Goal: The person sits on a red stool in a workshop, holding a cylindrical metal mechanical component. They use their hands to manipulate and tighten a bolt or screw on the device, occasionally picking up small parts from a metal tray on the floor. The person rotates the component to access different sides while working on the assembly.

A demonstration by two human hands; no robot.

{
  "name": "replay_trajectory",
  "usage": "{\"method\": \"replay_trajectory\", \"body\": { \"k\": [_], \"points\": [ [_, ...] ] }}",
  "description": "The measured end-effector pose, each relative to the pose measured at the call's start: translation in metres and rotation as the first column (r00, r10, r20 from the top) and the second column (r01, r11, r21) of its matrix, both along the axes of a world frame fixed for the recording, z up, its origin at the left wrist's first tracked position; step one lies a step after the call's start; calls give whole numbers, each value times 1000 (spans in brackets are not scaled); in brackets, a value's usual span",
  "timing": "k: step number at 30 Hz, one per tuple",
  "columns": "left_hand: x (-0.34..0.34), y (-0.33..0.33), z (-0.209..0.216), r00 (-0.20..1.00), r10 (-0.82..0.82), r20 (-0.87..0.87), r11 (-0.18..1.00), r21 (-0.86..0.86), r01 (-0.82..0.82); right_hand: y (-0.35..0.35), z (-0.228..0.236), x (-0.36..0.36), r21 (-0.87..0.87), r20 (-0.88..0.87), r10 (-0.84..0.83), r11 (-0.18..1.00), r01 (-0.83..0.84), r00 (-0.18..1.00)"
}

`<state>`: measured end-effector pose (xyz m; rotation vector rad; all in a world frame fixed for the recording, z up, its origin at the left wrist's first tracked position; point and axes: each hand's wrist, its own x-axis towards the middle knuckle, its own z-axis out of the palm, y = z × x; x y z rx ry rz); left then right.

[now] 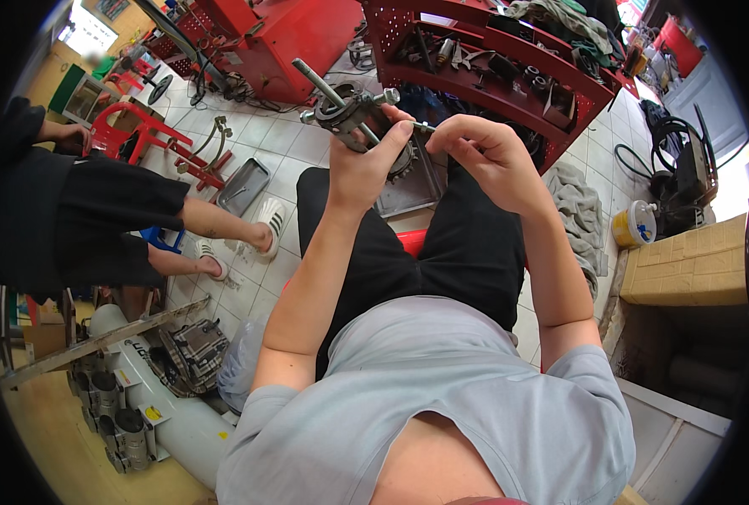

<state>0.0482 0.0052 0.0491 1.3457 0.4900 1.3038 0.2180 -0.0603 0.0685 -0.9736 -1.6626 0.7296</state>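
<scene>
In front of my knees, a dark metal puller (351, 108) with a long screw rod and bolt ends stands beside my left hand (359, 168). My left hand is closed, thumb and fingertips pinching one end of a small bolt-like metal piece (422, 127). Whether its palm also presses on the puller is hidden. My right hand (485, 156) has bent fingers, its thumb and forefinger at the other end of that piece. Below the hands, a toothed metal part (402, 166) is partly covered by my left hand, over a grey metal tray (408, 204) between my legs.
A red tool cart (484, 97) with loose tools stands just ahead. At left another person (105, 206) stands near a red chair (134, 126) and a small metal tray (244, 185). Right of me are a grey cloth (576, 210) and a white-and-yellow bucket (634, 224).
</scene>
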Motion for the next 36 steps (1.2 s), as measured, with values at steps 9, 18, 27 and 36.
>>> {"method": "replay_trajectory", "body": {
  "k": [9, 18, 27, 36],
  "points": [
    [0, -1, 2, 1000, -7, 16, 1000, -7, 7, 2, -2, 1, 37, 31, -16, 999, 15, 999],
    [-1, 0, 1, 1000, -9, 8, 1000, 8, 9, 2, -1, -3, 16, 19, -55, 998, 55, 998],
    [-1, -2, 1, 1000, 13, 7, 1000, 22, -13, 0, 1, -8, -84, -96, -118, 990, 111, 988],
    [-4, 1, -5, 998, -8, -54, 999, 35, 10, -4, 7, -11, -73, -65, -117, 991, 113, 991]
  ]
}}
